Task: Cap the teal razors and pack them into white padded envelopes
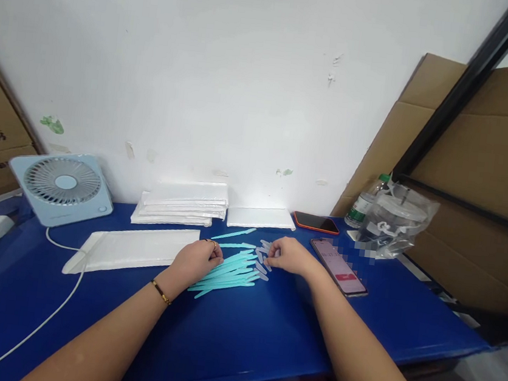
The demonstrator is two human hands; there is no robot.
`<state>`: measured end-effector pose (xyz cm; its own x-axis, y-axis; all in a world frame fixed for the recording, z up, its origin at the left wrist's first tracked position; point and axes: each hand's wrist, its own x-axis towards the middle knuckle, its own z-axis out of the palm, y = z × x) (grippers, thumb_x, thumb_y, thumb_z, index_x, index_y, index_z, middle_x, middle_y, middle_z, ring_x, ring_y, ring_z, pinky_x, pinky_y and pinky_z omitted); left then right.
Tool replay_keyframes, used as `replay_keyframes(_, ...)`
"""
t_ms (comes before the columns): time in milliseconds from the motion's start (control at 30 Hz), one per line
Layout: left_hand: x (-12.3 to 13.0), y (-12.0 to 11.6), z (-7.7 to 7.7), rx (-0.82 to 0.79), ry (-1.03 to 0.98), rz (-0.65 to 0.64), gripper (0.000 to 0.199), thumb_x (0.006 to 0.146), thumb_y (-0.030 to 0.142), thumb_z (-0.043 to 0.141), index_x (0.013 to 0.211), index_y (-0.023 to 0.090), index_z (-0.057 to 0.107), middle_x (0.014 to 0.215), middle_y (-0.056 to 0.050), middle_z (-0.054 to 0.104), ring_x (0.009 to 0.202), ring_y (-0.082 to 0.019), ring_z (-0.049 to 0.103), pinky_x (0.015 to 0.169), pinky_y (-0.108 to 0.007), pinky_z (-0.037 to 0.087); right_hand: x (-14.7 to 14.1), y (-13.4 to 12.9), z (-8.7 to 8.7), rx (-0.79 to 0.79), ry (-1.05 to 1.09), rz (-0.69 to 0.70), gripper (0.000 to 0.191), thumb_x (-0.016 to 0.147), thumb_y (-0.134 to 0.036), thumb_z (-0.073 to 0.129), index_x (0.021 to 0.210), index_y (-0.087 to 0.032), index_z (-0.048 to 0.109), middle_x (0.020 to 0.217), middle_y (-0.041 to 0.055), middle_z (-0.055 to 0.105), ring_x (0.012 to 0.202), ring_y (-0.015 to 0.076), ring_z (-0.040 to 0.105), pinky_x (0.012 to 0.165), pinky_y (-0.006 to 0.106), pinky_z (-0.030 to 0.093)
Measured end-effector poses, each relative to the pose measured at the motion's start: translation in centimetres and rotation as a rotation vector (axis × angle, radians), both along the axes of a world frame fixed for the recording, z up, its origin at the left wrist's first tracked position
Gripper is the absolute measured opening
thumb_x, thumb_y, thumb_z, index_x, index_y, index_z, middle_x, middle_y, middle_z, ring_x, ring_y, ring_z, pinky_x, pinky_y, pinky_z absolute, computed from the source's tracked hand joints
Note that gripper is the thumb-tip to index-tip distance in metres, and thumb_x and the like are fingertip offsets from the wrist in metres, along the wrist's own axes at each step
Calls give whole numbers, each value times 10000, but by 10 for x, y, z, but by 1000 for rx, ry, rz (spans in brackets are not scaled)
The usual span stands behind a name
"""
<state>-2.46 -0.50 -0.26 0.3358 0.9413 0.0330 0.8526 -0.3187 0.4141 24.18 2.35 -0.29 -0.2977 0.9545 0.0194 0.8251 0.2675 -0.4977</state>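
A pile of turquoise eyebrow razors [230, 271] lies fanned out on the blue table. My left hand [197, 262] rests at the pile's left side, fingers curled and closed on a razor, though its fingertips partly hide the grip. Just right of the razors is a small scatter of translucent plastic caps [261, 268]. Over these, my right hand [287, 255] pinches with thumb and forefinger at one cap. One more razor [234, 233] lies apart behind the pile.
A long white padded sleeve [137, 252] lies left of my left hand. Stacked white packs [181, 202] stand by the wall. A light blue fan [64, 187] with its cable is at left. At right are a lit phone [339, 267], an orange-edged phone [316, 222], a bottle [362, 208] and a bagged cup [392, 221].
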Motion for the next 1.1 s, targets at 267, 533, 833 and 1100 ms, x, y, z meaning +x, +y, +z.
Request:
replay_keyframes(267, 0, -1, -1, -75, 4, 46, 208, 747, 418, 536, 740, 228, 621, 749, 0, 656, 685, -162, 575, 501, -242, 328, -4, -2, 0, -69, -31, 43, 84, 654, -249, 673, 674, -173, 644, 679, 7, 645, 611, 124, 554, 514, 208, 348)
replay_keyframes(533, 0, -1, -3, -132, -56, 33, 210, 763, 408, 526, 734, 220, 613, 720, -1, 647, 670, -161, 573, 507, -240, 334, 2, 3, 0, -209, 411, 108, 177, 705, -307, 644, 761, -149, 587, 618, -2, 596, 514, 104, 554, 501, 205, 404)
replay_keyframes(833, 1, 2, 0, -90, -69, 33, 202, 787, 384, 515, 758, 203, 602, 704, -7, 628, 643, -153, 554, 514, -240, 321, -1, 11, -15, -273, 538, 195, 220, 692, -322, 669, 807, -135, 647, 616, 1, 584, 546, 106, 552, 520, 213, 420)
replay_keyframes(1100, 7, 6, 2, 200, -9, -3, 162, 830, 332, 505, 783, 216, 608, 818, -13, 647, 762, -171, 578, 653, -273, 380, -22, 6, -13, -212, 557, 218, 210, 741, -301, 617, 861, -138, 673, 613, 6, 603, 544, 109, 550, 534, 216, 428)
